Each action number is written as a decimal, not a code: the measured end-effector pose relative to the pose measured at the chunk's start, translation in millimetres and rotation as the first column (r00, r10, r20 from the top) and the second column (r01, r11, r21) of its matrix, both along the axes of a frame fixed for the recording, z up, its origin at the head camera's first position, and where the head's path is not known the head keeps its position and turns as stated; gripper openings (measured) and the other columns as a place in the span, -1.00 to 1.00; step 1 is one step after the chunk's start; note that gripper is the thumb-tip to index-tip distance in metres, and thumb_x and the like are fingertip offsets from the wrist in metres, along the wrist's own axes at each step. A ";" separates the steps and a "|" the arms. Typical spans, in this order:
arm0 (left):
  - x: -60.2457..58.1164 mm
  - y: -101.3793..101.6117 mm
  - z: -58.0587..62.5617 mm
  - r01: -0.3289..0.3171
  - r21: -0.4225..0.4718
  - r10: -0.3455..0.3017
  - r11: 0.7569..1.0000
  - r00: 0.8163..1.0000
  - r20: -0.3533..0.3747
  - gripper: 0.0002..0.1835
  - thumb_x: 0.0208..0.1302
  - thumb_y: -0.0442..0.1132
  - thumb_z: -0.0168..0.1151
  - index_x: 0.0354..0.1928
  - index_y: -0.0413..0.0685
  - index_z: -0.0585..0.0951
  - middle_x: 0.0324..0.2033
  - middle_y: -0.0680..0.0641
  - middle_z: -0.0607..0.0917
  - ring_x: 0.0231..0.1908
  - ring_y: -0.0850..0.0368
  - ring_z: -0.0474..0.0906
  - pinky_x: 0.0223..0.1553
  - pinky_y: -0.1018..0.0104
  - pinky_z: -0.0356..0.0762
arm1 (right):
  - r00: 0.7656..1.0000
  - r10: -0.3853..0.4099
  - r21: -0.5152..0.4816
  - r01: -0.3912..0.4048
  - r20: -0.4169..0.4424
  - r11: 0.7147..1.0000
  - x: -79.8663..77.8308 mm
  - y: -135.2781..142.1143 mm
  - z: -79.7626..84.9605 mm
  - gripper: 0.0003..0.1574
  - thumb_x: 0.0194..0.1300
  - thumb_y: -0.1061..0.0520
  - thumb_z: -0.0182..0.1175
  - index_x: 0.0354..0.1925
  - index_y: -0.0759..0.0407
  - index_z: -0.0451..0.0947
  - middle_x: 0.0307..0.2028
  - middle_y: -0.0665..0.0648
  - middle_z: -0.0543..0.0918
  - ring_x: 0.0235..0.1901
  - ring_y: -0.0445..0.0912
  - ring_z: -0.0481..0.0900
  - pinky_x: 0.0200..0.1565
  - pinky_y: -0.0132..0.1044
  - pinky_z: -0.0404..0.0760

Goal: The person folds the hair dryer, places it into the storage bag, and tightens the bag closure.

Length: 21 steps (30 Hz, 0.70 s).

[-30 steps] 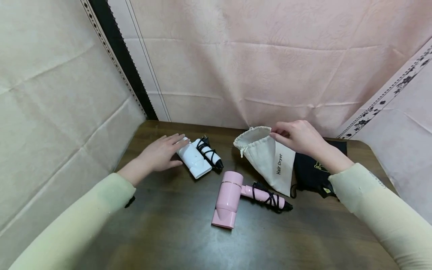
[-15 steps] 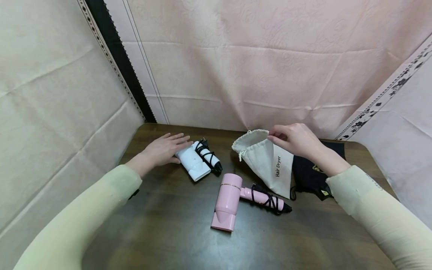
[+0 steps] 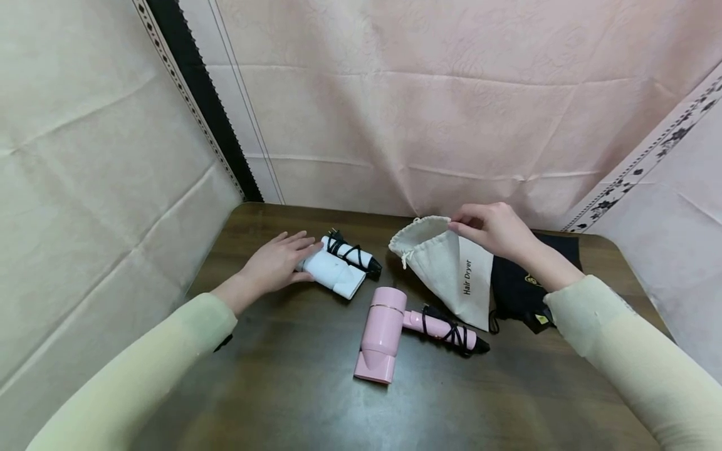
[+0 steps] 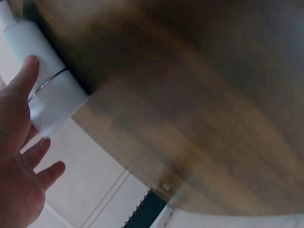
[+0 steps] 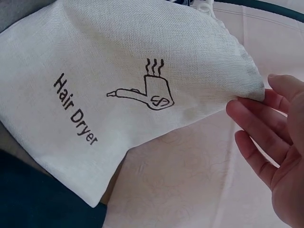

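My left hand (image 3: 276,260) lies over the rear end of a white hair dryer (image 3: 335,274), its handle wrapped in black cord. In the left wrist view the thumb rests along the dryer's barrel (image 4: 57,102), with the index finger partly hidden beyond it and the outer fingers off it. My right hand (image 3: 496,228) pinches the rim of a cream drawstring bag (image 3: 445,269) printed "Hair Dryer". The bag's mouth gapes toward the left. In the right wrist view the cloth edge sits between thumb and fingers, and a dryer drawing shows on the bag (image 5: 95,61).
A pink hair dryer (image 3: 383,332) with a cord-wrapped handle lies at the table's middle, below the cream bag. Partly under my right forearm is a black drawstring bag (image 3: 513,288). Cloth hangings (image 3: 423,125) enclose the back and sides of the wooden table (image 3: 271,388).
The white hair dryer has turned under my left hand, its nozzle swinging to the right and slightly up. My right hand keeps its hold on the cream bag.
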<state>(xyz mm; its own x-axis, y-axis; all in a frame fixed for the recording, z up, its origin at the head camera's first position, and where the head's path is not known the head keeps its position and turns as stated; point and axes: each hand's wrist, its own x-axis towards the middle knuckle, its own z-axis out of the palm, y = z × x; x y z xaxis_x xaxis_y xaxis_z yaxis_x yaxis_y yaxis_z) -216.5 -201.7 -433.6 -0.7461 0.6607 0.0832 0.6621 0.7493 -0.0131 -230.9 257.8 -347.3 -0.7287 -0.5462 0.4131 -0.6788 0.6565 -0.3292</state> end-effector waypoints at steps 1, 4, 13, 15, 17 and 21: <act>2.7 1.6 -1.5 -0.007 0.013 0.007 1.000 1.000 -0.015 -0.17 0.36 0.16 0.45 0.53 -0.10 0.48 0.41 -0.28 0.57 0.48 -0.30 0.41 0.44 -0.34 0.36 | 1.000 -0.007 -0.015 0.008 0.020 1.000 -1.0 0.3 -0.6 -0.91 0.41 0.21 0.43 -0.27 0.03 0.77 -0.42 -0.11 0.78 -0.44 -0.21 0.69 -0.33 -0.38 0.62; 10.5 6.6 -5.4 -0.036 0.048 0.038 0.998 0.998 -0.048 -0.17 0.34 0.17 0.47 0.51 -0.11 0.50 0.36 -0.28 0.61 0.44 -0.32 0.46 0.40 -0.35 0.41 | 0.997 -0.034 -0.051 0.038 0.075 0.998 -4.5 1.3 -3.7 -0.90 0.41 0.20 0.44 -0.30 0.04 0.76 -0.43 -0.10 0.77 -0.45 -0.20 0.68 -0.34 -0.50 0.55; 22.6 20.0 -15.4 -0.103 0.099 0.114 0.990 0.988 -0.107 -0.18 0.34 0.25 0.44 0.45 -0.14 0.56 0.19 -0.30 0.69 0.28 -0.36 0.60 0.32 -0.37 0.49 | 0.954 -0.084 -0.026 0.096 0.287 0.995 -7.2 2.1 -14.5 -0.89 0.44 0.15 0.42 -0.14 0.14 0.68 -0.30 0.01 0.80 -0.32 -0.11 0.75 -0.26 -0.32 0.65; 23.4 21.2 -17.2 -0.104 0.103 0.117 0.989 0.985 -0.126 -0.18 0.34 0.25 0.44 0.44 -0.15 0.56 0.18 -0.30 0.70 0.26 -0.36 0.62 0.30 -0.37 0.51 | 0.941 -0.079 -0.007 0.086 0.329 0.996 -7.6 1.7 -17.9 -0.82 0.44 0.15 0.42 -0.06 0.18 0.69 -0.27 0.02 0.82 -0.28 -0.10 0.76 -0.23 -0.26 0.67; 23.9 22.2 -17.8 -0.109 0.110 0.123 0.988 0.983 -0.133 -0.18 0.34 0.26 0.44 0.44 -0.15 0.57 0.18 -0.29 0.70 0.25 -0.36 0.63 0.29 -0.37 0.52 | 0.927 -0.078 0.013 0.079 0.367 0.997 -8.1 0.7 -22.1 -0.76 0.44 0.15 0.42 0.01 0.20 0.71 -0.26 0.01 0.83 -0.26 -0.09 0.76 -0.20 -0.22 0.68; 24.5 22.7 -18.4 -0.121 0.109 0.135 0.987 0.982 -0.129 -0.18 0.35 0.26 0.43 0.45 -0.13 0.56 0.20 -0.29 0.70 0.25 -0.35 0.63 0.30 -0.37 0.52 | 0.905 -0.073 0.058 0.053 0.419 0.997 -10.0 0.3 -34.9 -0.70 0.44 0.15 0.40 0.09 0.21 0.73 -0.28 -0.02 0.83 -0.28 -0.10 0.75 -0.19 -0.19 0.68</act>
